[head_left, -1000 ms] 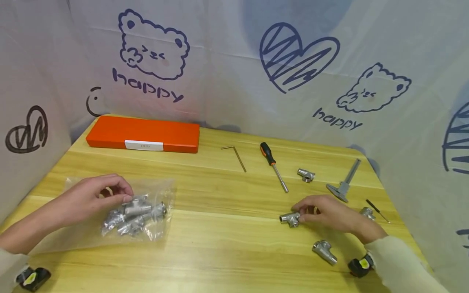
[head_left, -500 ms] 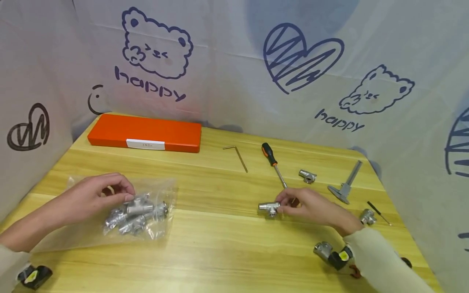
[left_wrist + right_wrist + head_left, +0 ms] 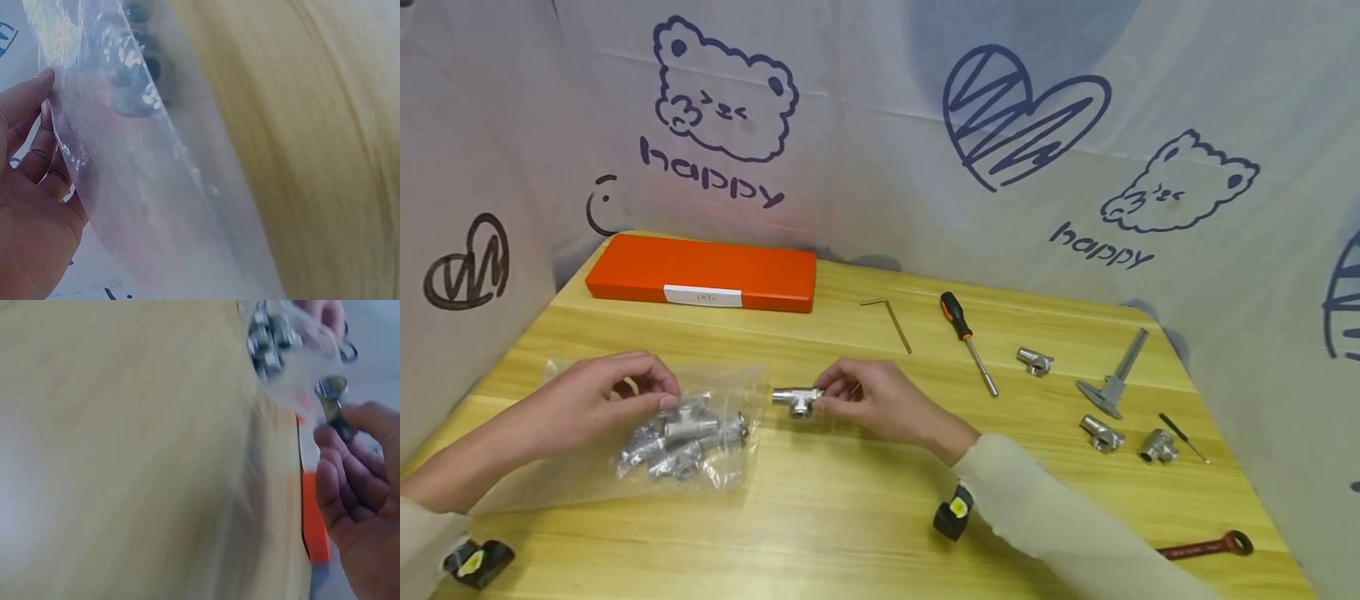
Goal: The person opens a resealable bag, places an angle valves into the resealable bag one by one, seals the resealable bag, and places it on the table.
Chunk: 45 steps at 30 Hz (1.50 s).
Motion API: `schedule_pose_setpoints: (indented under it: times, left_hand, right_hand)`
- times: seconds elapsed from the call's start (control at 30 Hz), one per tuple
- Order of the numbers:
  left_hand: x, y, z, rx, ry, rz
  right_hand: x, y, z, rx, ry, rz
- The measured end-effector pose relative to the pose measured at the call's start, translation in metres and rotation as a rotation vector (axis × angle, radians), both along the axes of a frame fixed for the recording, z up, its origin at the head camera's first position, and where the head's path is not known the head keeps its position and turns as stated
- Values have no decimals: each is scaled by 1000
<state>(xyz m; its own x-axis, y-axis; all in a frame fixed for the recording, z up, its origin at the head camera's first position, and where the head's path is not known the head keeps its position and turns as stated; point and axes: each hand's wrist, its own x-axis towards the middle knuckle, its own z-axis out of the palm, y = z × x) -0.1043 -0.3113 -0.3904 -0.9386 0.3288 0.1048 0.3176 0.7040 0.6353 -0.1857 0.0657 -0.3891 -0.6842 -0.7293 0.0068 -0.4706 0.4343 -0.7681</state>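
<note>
My left hand pinches the upper edge of a clear plastic bag at the left of the head view. Inside the bag lie several shiny metal tee pipe fittings. In the left wrist view, thumb and fingers meet at the edge of the bag. Just right of the bag, my right hand holds one tee pipe fitting by its end between thumb and fingers. The right wrist view shows this fitting close by the bag.
An orange case sits at the back left. Right of it lie an L-shaped hex key, a screwdriver and a caliper. Three loose fittings and a small thin screwdriver are at right, a red wrench below them.
My right hand has carried the tee pipe fitting leftward across the table to beside the bag. The left hand keeps its hold on the bag.
</note>
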Motion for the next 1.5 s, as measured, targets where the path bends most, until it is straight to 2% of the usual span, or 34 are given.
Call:
schedule_pose_setpoints:
  times: [0.33, 0.53, 0.67, 0.8, 0.93, 1.13, 1.3, 1.5]
  left_hand:
    - [2, -2, 2, -8, 6, 16]
    - [0, 0, 4, 2, 18, 14]
    - [-3, 2, 5, -5, 7, 18]
    - [-3, 1, 4, -19, -22, 23]
    - [-4, 1, 2, -25, -32, 20]
    - [-3, -2, 0, -34, -15, 35]
    - [-4, -3, 0, -40, -31, 48]
    - [-5, -2, 0, -41, -34, 45]
  right_hand:
    - [15, -68, -18, -30, -112, -67]
    - [27, -98, -22, -93, -103, -99]
    - [30, -93, -18, -96, -66, -97]
    - [20, -58, -13, -76, -4, -106]
    - [-1, 0, -6, -26, 72, -164]
    - [-37, 103, 16, 91, 148, -327]
    - [-56, 185, 29, 201, 175, -468]
    - [-67, 254, 25, 350, 226, -473]
